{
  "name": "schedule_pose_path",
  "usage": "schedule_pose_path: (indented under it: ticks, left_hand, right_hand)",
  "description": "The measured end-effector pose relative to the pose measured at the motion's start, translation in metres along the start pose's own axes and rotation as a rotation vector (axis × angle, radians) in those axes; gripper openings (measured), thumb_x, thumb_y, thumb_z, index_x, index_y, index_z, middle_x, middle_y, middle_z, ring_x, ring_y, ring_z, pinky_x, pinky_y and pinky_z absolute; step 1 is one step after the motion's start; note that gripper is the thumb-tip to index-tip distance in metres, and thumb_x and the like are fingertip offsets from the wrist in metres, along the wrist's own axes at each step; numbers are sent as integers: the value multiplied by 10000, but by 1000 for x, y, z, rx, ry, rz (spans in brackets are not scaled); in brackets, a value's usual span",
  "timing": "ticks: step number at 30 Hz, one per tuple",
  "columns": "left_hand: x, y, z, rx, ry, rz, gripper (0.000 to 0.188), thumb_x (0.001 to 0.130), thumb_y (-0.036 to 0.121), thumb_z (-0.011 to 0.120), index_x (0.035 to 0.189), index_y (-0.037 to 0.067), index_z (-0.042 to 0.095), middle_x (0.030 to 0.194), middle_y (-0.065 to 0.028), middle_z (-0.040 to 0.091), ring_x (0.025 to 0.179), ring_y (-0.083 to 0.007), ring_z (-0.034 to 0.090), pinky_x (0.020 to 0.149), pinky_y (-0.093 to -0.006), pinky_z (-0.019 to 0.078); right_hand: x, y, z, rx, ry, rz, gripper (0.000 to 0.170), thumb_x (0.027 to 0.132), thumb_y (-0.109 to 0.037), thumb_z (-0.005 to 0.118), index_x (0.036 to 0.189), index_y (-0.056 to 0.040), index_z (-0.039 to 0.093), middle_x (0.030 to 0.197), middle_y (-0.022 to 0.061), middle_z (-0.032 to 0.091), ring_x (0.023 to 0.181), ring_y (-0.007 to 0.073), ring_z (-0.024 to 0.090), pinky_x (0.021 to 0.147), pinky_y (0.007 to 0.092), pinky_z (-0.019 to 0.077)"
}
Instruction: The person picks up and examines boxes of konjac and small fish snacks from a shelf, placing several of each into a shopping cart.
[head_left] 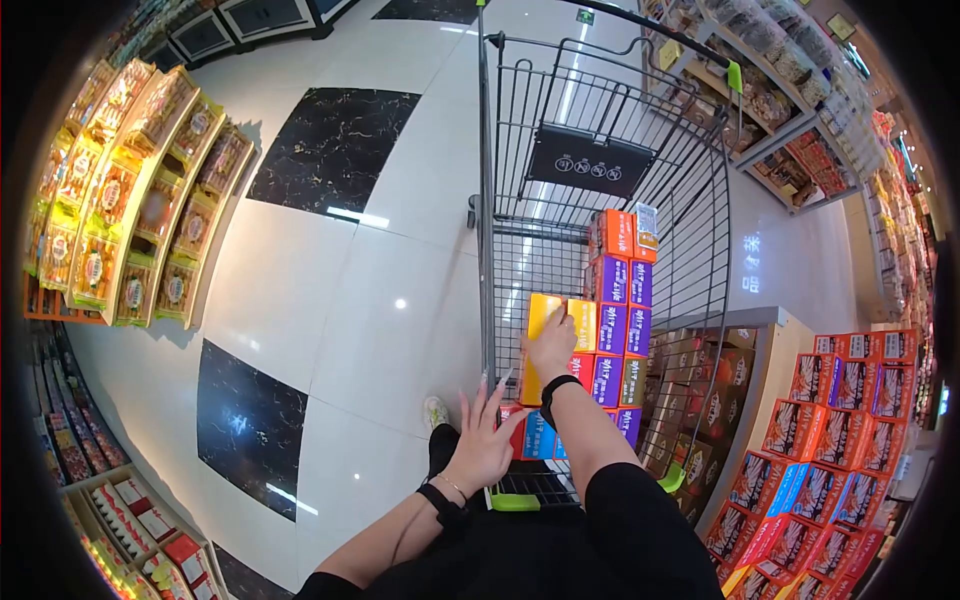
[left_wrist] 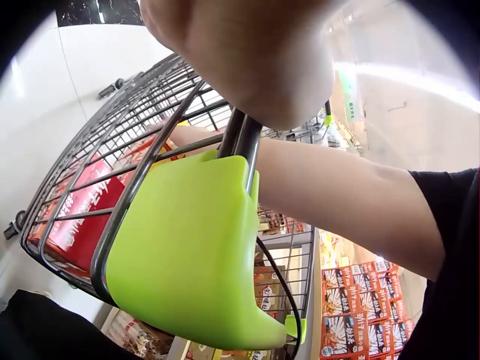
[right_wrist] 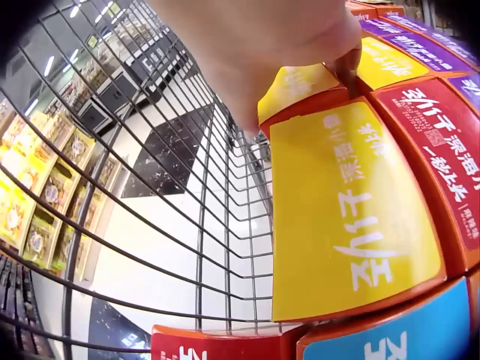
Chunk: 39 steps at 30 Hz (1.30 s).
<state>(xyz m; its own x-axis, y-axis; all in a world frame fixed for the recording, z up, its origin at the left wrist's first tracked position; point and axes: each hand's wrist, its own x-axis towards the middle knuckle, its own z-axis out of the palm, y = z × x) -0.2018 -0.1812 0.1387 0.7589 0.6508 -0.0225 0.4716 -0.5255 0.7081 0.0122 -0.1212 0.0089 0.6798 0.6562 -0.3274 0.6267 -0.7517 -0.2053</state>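
Note:
Inside a wire shopping cart [head_left: 508,240], my right hand [head_left: 552,348] reaches down onto a yellow snack box [head_left: 541,306]. In the right wrist view its fingers dip into the gap beside this yellow box [right_wrist: 296,84], with the thumb on the opposite side, pinching it. A second yellow box [right_wrist: 352,217] lies flat on the wrist side of it. My left hand [head_left: 480,450] hovers by the cart's near left corner, fingers spread and holding nothing. In the left wrist view this hand [left_wrist: 240,60] is blurred above the green corner cap [left_wrist: 184,247].
Purple boxes [head_left: 612,328], red boxes [right_wrist: 439,142] and a blue box [head_left: 540,436] fill the cart beside the yellow ones. Stacked snack boxes [head_left: 838,430] stand to the right. A lit display shelf [head_left: 115,190] is at the left, across the tiled floor [head_left: 290,270].

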Motion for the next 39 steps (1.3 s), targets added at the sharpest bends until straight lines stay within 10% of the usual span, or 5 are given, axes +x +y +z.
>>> schedule_pose_path:
  ticks: [18, 27, 30, 32, 39]
  left_hand:
    - [7, -13, -31, -37, -92, 130, 468, 888, 213, 582, 1337, 117, 493, 1532, -174, 256, 1405, -461, 193, 1121, -669, 96]
    - [58, -8, -93, -166, 73, 274, 411, 883, 180, 579, 1267, 50, 512, 1214, -168, 541, 1144, -354, 500, 1028, -459, 354]
    - [72, 45, -111, -364, -36, 309, 466, 915, 214, 574, 1338, 45, 475, 1307, -154, 521, 1228, -308, 475, 1054, -423, 346]
    - [66, 80, -116, -1098, -702, -61, 534, 959, 246, 548, 1425, 37, 395, 1405, -130, 469, 1303, -234, 422, 1082, -370, 327]
    - [13, 155, -87, -1002, -787, 184, 561, 977, 260, 531, 1447, 8, 354, 1323, -95, 500, 1236, -154, 453, 1045, -290, 361]
  right_hand:
    - [-87, 33, -191, 970, 254, -170, 999, 816, -154, 769, 1489, -22, 42, 1272, 227, 483, 1103, 265, 569, 896, 349, 510]
    - [-233, 88, -253, 1296, 374, -54, 828, 916, -200, 657, 1505, -44, 96, 1129, 148, 619, 1048, 178, 594, 923, 319, 461]
    - [-275, 87, -256, 1465, 327, -12, 781, 914, -180, 652, 1502, -86, 146, 1124, 129, 622, 1044, 161, 583, 920, 303, 452]
    - [-297, 91, -257, 1520, 338, -4, 695, 919, -180, 639, 1477, -112, 230, 1122, 111, 621, 1046, 149, 575, 926, 299, 440]
    - [-369, 131, -264, 1574, 376, -51, 476, 992, -277, 521, 1410, -115, 361, 1250, 75, 560, 1092, 144, 578, 824, 288, 523]
